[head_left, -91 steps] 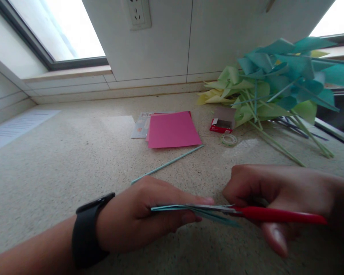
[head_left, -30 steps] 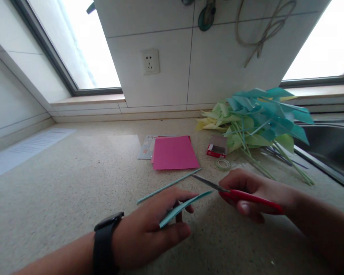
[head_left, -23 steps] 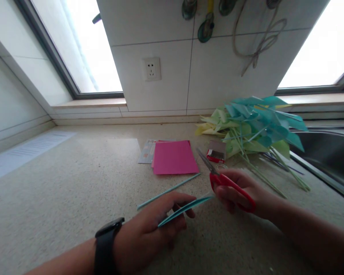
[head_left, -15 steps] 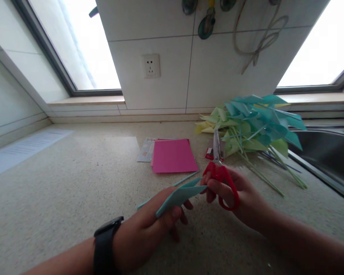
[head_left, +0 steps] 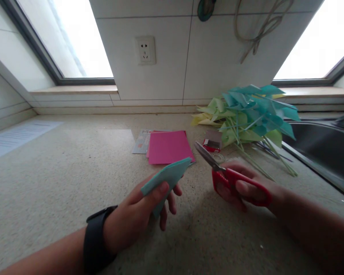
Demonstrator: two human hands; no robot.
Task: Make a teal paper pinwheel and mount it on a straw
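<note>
My left hand (head_left: 145,208), with a black watch (head_left: 99,238) on the wrist, pinches a folded piece of light blue paper (head_left: 169,176) between thumb and fingers. The paper's pointed end aims up and to the right. In my right hand (head_left: 246,183) is a pair of scissors (head_left: 232,179) with red handles, its blades pointing up and left. The blades look closed and stand apart from the paper. Behind the paper lies a stack of pink square sheets (head_left: 169,148) on the counter.
Blue and green paper pinwheels (head_left: 255,110) on thin sticks lie at the back right, beside a sink (head_left: 318,152). A small red packet (head_left: 212,144) lies near them. A printed sheet (head_left: 20,135) is at the far left. A socket (head_left: 145,50) is on the tiled wall (head_left: 160,84).
My right hand has moved right, away from the paper, and the scissors have swung from upright to leaning left. My left hand has turned the folded paper upward. The camera view has tipped down.
</note>
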